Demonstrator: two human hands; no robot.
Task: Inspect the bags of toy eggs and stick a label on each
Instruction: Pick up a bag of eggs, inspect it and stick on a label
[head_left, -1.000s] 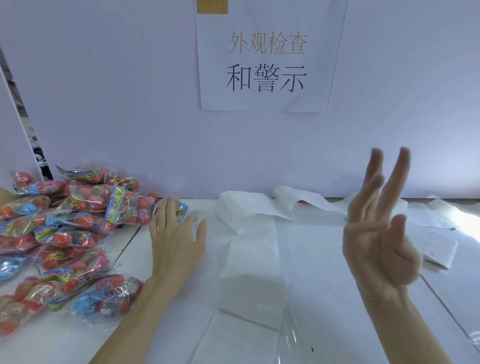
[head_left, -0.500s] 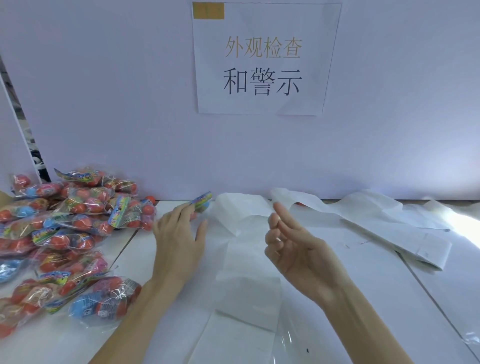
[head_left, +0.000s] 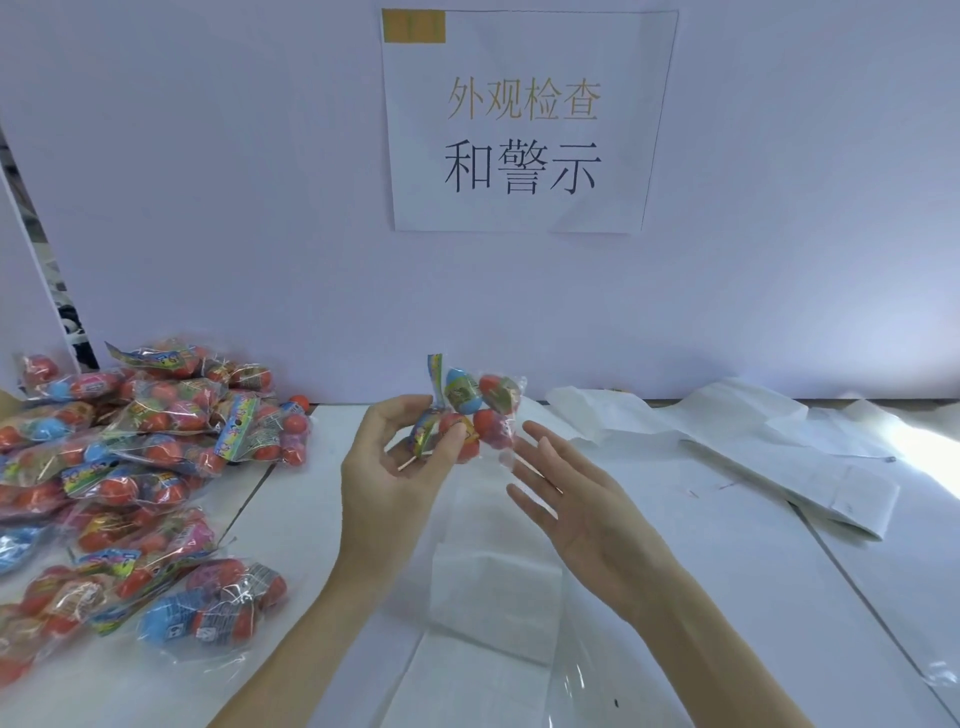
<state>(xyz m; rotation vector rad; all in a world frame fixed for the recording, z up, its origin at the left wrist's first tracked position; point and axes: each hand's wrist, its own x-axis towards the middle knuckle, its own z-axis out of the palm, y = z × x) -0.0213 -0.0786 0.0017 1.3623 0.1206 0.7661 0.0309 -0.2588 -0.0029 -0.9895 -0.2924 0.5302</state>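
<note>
The left hand (head_left: 400, 462) pinches one bag of toy eggs (head_left: 470, 410) by its lower end and holds it up above the table (head_left: 727, 545), while the right hand (head_left: 576, 499) waits just beside it, palm up with fingers straight and holding nothing. The bag looks light, its thin clear film crinkly and probably slippery, with hard round eggs shifting loosely inside. A steadier hold is likely the flat printed header or the whole bundle cupped, rather than loose film.

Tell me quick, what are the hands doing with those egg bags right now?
Left hand grips one bag of toy eggs, lifted off the table. Right hand open beside it, fingertips close to the bag. Pile of bags waits at left. Nothing in the way.
</note>
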